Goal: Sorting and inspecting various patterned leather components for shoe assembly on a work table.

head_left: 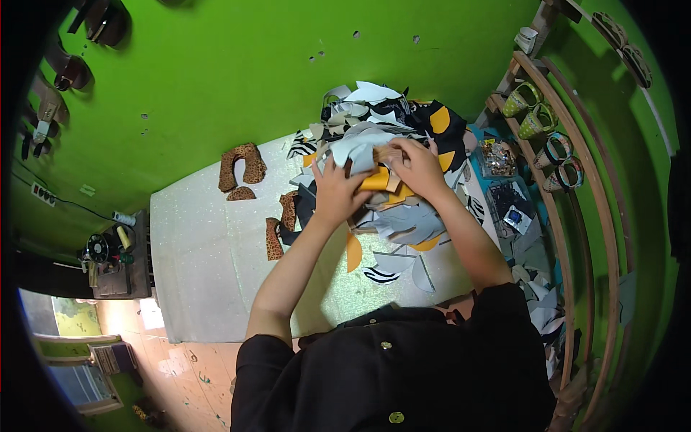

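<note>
A heap of cut sheet-material pieces in white, grey, black, yellow and zebra print (367, 115) lies on the pale table under my hands. My left hand (337, 193) curls at the heap's near left side, its fingers around pale and yellow pieces (376, 178). Over on the right, my right hand (419, 167) closes its bent fingers on a brown piece (387, 155) among them. My fingertips are partly hidden by the scraps. Left of the heap lie a leopard-print U-shaped piece (252, 160) and a small leopard-print half-round (241, 194). More leopard-print pieces (273, 239) sit nearer my left forearm.
The table (201, 266) stands against a green wall. To the right, a wooden rack (551, 93) holds sandals (538, 121), with a container of small parts (498, 157) and loose scraps beside the table. A small dark stand with spools (124, 241) is at left.
</note>
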A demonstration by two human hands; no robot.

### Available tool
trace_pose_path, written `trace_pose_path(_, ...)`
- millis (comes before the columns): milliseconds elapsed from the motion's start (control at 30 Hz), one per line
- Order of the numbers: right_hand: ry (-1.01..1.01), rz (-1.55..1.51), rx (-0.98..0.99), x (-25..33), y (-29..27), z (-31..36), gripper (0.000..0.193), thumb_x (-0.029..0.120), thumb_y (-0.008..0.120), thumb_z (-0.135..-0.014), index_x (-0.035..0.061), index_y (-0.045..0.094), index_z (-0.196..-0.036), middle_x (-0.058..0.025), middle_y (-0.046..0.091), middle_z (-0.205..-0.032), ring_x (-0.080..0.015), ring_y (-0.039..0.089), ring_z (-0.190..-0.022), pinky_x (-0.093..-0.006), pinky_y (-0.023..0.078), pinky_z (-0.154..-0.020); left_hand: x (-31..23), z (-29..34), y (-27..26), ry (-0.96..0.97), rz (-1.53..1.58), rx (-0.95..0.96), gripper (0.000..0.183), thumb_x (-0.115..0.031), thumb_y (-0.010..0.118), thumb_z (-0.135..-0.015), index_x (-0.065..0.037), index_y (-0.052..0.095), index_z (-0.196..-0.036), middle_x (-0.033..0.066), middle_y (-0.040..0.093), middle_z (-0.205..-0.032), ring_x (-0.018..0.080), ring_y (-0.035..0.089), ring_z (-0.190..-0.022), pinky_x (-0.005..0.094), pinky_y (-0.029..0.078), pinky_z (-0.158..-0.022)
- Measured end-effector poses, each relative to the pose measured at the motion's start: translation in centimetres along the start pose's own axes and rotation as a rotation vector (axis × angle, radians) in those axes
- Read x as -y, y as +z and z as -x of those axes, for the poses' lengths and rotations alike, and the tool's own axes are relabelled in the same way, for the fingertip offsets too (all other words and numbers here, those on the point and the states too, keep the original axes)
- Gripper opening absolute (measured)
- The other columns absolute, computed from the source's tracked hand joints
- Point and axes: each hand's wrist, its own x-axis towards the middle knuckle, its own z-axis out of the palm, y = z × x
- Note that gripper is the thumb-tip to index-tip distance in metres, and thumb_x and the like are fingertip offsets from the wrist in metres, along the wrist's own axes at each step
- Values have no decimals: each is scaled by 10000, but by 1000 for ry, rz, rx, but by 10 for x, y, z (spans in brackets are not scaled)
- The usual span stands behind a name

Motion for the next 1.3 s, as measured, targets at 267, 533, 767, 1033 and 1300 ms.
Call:
trace_pose_path(267, -279, 167, 88, 37, 9, 75, 631, 427, 715, -710, 160, 496, -1238, -85, 480, -1265, -297, 424, -1233, -648, 211, -993, 26, -53, 15, 9, 162, -78, 342, -221, 785, -602, -204, 699, -933, 141, 564, -947, 403, 445, -1064, 462, 391, -906)
trace_pose_path(533, -194, 255, 419, 0, 1, 95, 569, 404, 732, -697, 191, 540, -1189, -53, 480, -1256, -245, 358, -1293, -721, 154, -962, 16, -46, 20, -58, 73, -106, 658, -244, 811, -603, -298, 567, -1211, 228, 283, -1350, 455, 238, -1294, 676, 226, -972)
trace_pose_path(767, -405, 236, 371, -25, 6, 87, 135, 237, 717, -713, 131, 636, -727, 20, 551, -1069, -215, 466, -1179, -722, 168, -965, 26, -56, 20, -80, 200, -7, 770, -298, 824, -602, -302, 491, -1297, 340, 136, -1430, 457, 135, -1368, 676, 214, -993)
trace_pose_path(1033, -346, 373, 83, -25, 25, 38, 123, 192, 686, -723, 108, 650, -805, 5, 589, -949, -237, 511, -1088, -685, 163, -996, 15, -51, 10, -117, 190, 50, 856, -481, 811, -566, -214, 475, -1306, 357, 151, -1421, 468, 139, -1365, 707, 170, -965)
trace_pose_path(1300, -281, 404, -34, -34, 32, 12, 244, 178, 666, -696, 96, 671, -926, -16, 592, -1007, -236, 511, -1071, -665, 145, -1023, -28, -26, -2, -104, 69, 247, 1193, -522, 860, -361, -283, 348, -1411, 332, 118, -1453, 515, 122, -1348, 755, 146, -932)
